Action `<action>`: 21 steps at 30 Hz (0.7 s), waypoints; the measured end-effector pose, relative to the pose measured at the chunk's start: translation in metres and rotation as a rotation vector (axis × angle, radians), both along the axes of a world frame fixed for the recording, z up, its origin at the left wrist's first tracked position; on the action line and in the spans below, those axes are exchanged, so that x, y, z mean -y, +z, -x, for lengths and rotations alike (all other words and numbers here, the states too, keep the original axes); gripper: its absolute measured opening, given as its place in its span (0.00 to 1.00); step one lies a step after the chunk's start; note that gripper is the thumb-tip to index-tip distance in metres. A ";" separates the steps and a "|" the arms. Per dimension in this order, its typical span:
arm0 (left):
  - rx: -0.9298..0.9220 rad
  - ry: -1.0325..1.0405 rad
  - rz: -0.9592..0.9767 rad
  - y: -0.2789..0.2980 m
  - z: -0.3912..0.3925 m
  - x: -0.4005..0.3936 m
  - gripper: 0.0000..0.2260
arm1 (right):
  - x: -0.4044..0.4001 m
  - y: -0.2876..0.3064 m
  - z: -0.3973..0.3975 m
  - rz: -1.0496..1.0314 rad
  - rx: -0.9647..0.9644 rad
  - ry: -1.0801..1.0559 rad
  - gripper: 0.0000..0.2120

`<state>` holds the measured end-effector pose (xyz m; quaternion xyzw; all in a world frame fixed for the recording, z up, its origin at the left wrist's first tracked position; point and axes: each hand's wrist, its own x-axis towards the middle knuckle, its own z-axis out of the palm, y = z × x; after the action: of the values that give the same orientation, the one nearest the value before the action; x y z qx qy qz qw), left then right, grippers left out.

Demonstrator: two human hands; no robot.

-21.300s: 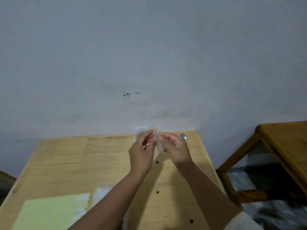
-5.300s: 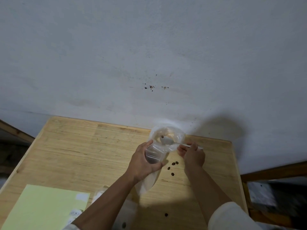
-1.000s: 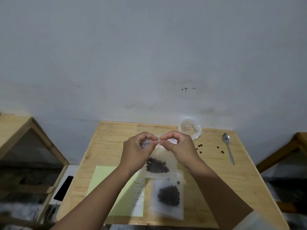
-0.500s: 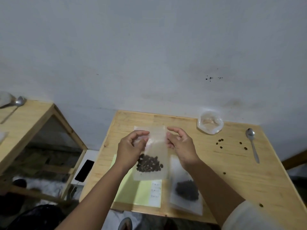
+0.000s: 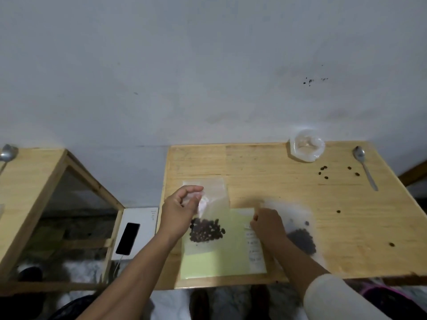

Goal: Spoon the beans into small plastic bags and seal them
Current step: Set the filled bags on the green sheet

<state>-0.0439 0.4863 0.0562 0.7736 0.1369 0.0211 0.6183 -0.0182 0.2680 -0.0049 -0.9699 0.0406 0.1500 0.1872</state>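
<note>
**Now: L hand had the bean bag, R hand sat curled on the paper**

Left hand [image 5: 179, 214] held a small plastic bag [image 5: 206, 218] by its upper left part, thumb & fingers [image 5: 193, 189] curled round the plastic in a pinch, not spread. Bag hung/lay over the left part of the table [image 5: 265, 162], top flap pale & see-through, a dark clump of beans [image 5: 206, 230] low inside it. Couldn't tell if the top strip was sealed.

Right hand [image 5: 268, 224] was well apart from that bag, fingers curled in toward the palm, resting at the right edge of a light green sheet [image 5: 219, 259] w/ a white printed strip. Whether it pinched anything: couldn't tell, blurred. Just beside & partly under that wrist lay a second bag of beans [image 5: 300, 240], flat on the table.

Further back: an open clear bag [image 5: 306, 148] near the wall edge, a metal spoon [image 5: 364, 166] near the right corner, loose beans [image 5: 323, 172] between them, a few more scattered toward the right edge.

Off the table on the left: a black phone [image 5: 128, 238] on a white surface, then a wooden side table [image 5: 34, 181] w/ another spoon [image 5: 7, 154] at its far corner.
</note>
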 end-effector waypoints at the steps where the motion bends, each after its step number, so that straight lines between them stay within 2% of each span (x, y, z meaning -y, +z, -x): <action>1: 0.001 -0.012 0.003 0.000 -0.002 -0.003 0.06 | -0.002 -0.003 0.001 0.017 0.002 -0.005 0.06; 4: 0.003 -0.054 0.028 0.000 -0.005 -0.010 0.07 | -0.006 -0.008 0.003 0.042 -0.001 -0.021 0.10; 8: -0.014 -0.088 0.058 0.001 -0.010 -0.016 0.09 | -0.010 -0.004 0.007 0.059 0.010 -0.013 0.06; 10: -0.019 -0.098 0.062 0.002 -0.012 -0.019 0.09 | -0.012 0.007 0.003 -0.022 0.049 -0.057 0.08; 13: -0.024 -0.100 0.059 0.007 -0.016 -0.022 0.10 | -0.021 0.051 -0.007 -0.305 0.197 -0.162 0.05; 16: -0.009 -0.099 0.066 0.016 -0.019 -0.019 0.11 | -0.046 0.110 -0.008 -0.480 0.275 -0.005 0.04; 18: 0.016 -0.102 0.063 0.025 -0.019 -0.015 0.11 | -0.064 0.135 -0.005 -0.478 0.274 0.123 0.04; 21: 0.046 -0.121 0.063 0.038 -0.018 -0.012 0.12 | -0.080 0.145 -0.006 -0.389 0.269 0.203 0.04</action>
<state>-0.0258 0.4981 0.0941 0.7599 0.0764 -0.0028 0.6455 -0.0119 0.3477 0.1403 -0.9260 -0.1121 0.0425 0.3580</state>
